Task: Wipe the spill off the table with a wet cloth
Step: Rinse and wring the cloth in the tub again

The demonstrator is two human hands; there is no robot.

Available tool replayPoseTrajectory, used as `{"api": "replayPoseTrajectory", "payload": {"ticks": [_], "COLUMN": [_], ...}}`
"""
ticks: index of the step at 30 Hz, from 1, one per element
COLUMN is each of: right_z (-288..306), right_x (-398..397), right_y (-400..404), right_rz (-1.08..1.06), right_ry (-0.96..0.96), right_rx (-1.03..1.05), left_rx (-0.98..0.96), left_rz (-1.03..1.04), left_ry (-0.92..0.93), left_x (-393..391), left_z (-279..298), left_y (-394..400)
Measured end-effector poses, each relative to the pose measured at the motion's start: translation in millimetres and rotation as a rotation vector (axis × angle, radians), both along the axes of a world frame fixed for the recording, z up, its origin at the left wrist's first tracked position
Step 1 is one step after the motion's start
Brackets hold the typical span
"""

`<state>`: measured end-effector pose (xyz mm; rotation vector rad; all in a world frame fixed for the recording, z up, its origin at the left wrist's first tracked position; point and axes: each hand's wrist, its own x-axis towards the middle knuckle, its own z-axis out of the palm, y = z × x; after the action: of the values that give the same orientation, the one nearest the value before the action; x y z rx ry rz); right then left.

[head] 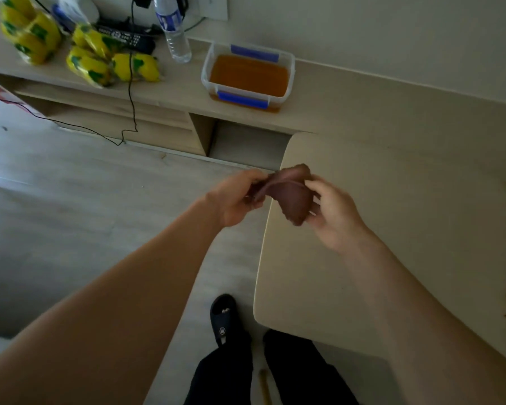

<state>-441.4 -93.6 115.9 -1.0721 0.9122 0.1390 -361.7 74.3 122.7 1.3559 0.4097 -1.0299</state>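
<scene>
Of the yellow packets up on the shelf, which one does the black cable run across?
The rightmost yellow-and-green plastic packet, nearest the clear plastic water bottle. The thin black cable crosses it before dropping off the shelf edge; the other packets lie left of it.

Brown cloth (pixel 289 197) — yellow-green pkts (pixel 91 57), blue-clipped tub (pixel 247 76) w/ orange liquid

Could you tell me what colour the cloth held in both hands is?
The cloth is reddish-brown, seen in the head view.
</scene>
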Motion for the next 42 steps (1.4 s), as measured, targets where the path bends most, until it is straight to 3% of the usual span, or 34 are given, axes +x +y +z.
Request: {"api": "replayPoseTrajectory", "payload": {"ticks": [5, 6, 10, 14, 21, 24, 27, 32, 35, 38, 42], "right_z": [9.1, 8.7, 6.3, -2.9, -29.4, -52.1, -73.2, -93.9, -114.5, -138.9, -176.1], "right_x": [44.4, 52.5, 87.9, 122.9, 196.5, 234.7, 275.6, 331.2, 365.1, 391.1, 411.9], "right_y": [-1.4, -4.1, -17.9, -26.8, -39.4, -37.7, -28.8, -27.1, -29.0, -35.5, -47.6], "right_rz": [0.012, 0.022, 0.065, 0.048, 0.088, 0.021, 0.003, 0.163, 0.188, 0.309, 0.591], "right_ry": [0.019, 0.013, 0.005, -0.005, 0.092, 0.186, 0.159, -0.001, -0.080, -0.012, 0.227], "right_rx": [0.087, 0.079, 0.000, -0.054, -0.310, -0.328, -0.362, -0.948, -1.113, -1.130, -0.992], "left_rx": [0.355, 0.325, -0.060, -0.118, -0.007, 0.040, 0.163, 0.421, 0.546, 0.609, 0.635], "left_rz": [-0.053, 0.010, 0.325, 0.235, 0.113, 0.084, 0.065, -0.030, -0.113, -0.202, -0.352], "left_ry": [-0.149, -0.125, 0.261, 0.320, 0.047, -0.055, -0.223, -0.590, -0.724, -0.663, -0.334], "left_x": [33.9, 40.5, 69.5, 88.1, 169.4, 215.7, 261.1, 327.5, 365.1, 394.3, 417.3], "left_z": [-1.1, -1.9, -5.3, -13.9, -41.6, -56.8, -72.6, -99.2, -122.2, -149.2, -178.3], "left_y": [-10.4, -12.3, -21.3, -42.2, -62.2, -65.3, -66.9, -68.8, -72.4, -75.5, -75.3]}}
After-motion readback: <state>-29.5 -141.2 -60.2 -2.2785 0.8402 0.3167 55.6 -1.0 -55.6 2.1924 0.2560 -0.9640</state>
